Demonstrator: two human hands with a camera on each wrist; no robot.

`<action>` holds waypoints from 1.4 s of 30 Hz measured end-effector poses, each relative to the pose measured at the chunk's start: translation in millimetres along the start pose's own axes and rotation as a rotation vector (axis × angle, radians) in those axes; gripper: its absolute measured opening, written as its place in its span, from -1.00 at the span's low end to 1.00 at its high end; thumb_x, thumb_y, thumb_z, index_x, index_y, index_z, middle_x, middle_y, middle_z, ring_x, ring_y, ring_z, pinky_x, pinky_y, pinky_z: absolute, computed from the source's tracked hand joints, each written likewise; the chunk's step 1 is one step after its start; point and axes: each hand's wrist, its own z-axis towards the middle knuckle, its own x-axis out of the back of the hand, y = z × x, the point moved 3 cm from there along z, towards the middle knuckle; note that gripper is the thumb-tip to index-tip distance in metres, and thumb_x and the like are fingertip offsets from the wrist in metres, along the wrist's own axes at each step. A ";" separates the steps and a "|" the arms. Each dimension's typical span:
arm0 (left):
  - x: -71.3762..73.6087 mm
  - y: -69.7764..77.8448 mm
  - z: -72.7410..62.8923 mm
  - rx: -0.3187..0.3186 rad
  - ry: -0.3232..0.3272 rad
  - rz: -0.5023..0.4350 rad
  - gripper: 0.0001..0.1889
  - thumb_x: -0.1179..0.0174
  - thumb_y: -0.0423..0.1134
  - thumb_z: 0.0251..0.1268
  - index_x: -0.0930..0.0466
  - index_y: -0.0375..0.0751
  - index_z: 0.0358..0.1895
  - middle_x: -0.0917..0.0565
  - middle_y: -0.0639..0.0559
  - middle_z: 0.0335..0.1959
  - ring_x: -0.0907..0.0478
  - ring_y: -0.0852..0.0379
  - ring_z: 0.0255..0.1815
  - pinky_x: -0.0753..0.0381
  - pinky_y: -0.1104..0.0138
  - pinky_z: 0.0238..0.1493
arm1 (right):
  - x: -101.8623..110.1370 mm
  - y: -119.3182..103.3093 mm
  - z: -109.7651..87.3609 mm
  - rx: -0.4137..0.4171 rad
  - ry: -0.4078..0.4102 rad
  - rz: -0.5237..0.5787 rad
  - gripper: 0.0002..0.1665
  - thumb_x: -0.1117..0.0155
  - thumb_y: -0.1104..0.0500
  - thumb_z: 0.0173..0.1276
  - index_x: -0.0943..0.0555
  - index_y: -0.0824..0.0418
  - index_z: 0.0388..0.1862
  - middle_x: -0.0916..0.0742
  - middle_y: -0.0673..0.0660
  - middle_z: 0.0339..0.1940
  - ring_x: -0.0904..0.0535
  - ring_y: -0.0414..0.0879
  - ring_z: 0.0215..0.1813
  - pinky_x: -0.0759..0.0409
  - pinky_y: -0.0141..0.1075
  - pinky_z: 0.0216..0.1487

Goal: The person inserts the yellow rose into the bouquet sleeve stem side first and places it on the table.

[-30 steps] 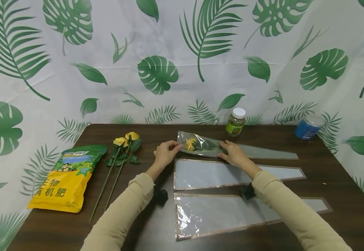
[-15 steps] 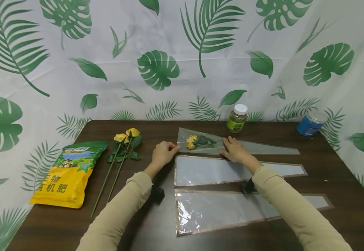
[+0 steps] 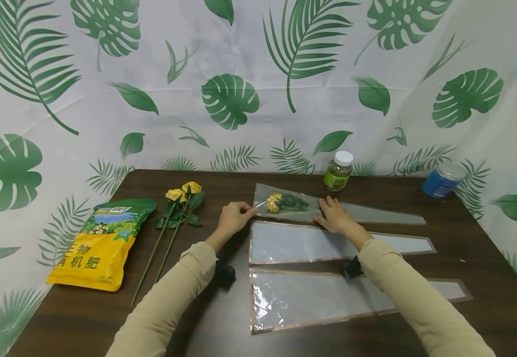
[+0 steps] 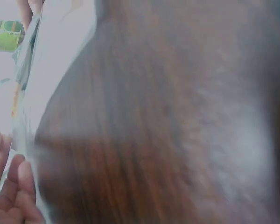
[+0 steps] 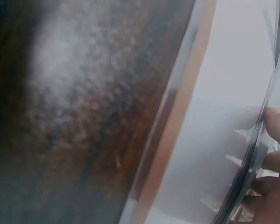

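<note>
A yellow rose [image 3: 274,203] with green leaves lies inside a tapered clear flower sleeve [image 3: 376,213], the farthest of three on the table. My left hand [image 3: 233,218] pinches the sleeve's wide left end between thumb and fingers. On the sleeve's middle, just right of the leaves, rests my right hand [image 3: 335,216] with its fingers spread fairly straight. In the left wrist view, the fingertips of the left hand [image 4: 16,193] meet at the film's edge. The right wrist view shows the right hand [image 5: 270,179] along the sleeve's near edge.
Two flat sleeves with brown borders, a middle one [image 3: 294,244] and a near one [image 3: 303,300], lie closer to me. Two loose yellow roses [image 3: 184,192] and a yellow fertilizer bag [image 3: 93,258] are at left. A white-lidded jar [image 3: 337,173] and a blue can [image 3: 442,181] stand behind.
The film over the rose, slightly raised a second ago, now lies flatter. Both hands stay in nearly the same place, and the head view has shifted a little.
</note>
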 end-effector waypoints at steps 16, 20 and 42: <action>18.5 -11.0 -83.4 0.350 -0.426 -0.741 -0.46 0.09 -0.31 0.48 -0.03 -0.54 0.38 -0.24 -0.46 0.32 -0.36 -0.25 0.27 -0.43 0.05 0.21 | -27.0 -55.8 -55.5 0.500 0.158 -0.147 -0.36 -0.37 0.12 0.20 -0.46 0.41 0.20 -0.41 0.53 0.26 -0.36 0.37 0.26 -0.49 0.09 0.12; 14.2 -6.4 -85.8 0.378 -0.424 -0.717 -0.45 0.04 -0.28 0.45 -0.08 -0.51 0.37 -0.31 -0.43 0.29 -0.45 -0.20 0.20 -0.47 0.05 0.17 | -29.0 -59.8 -56.1 0.479 0.169 -0.182 -0.35 -0.33 0.10 0.25 -0.43 0.39 0.24 -0.40 0.51 0.28 -0.33 0.37 0.29 -0.47 0.10 0.14; -25.0 8.0 -72.6 0.286 -0.260 -0.657 -0.80 -0.23 -0.38 0.21 -0.52 -0.46 -0.18 -0.55 0.13 -0.57 -0.52 0.33 -0.55 -0.60 0.51 -0.48 | -25.6 -90.7 -43.0 0.477 0.448 0.320 -0.58 -0.40 0.15 0.17 -0.60 0.33 -0.01 -0.70 0.21 -0.19 -0.62 0.04 -0.16 -0.60 -0.09 -0.15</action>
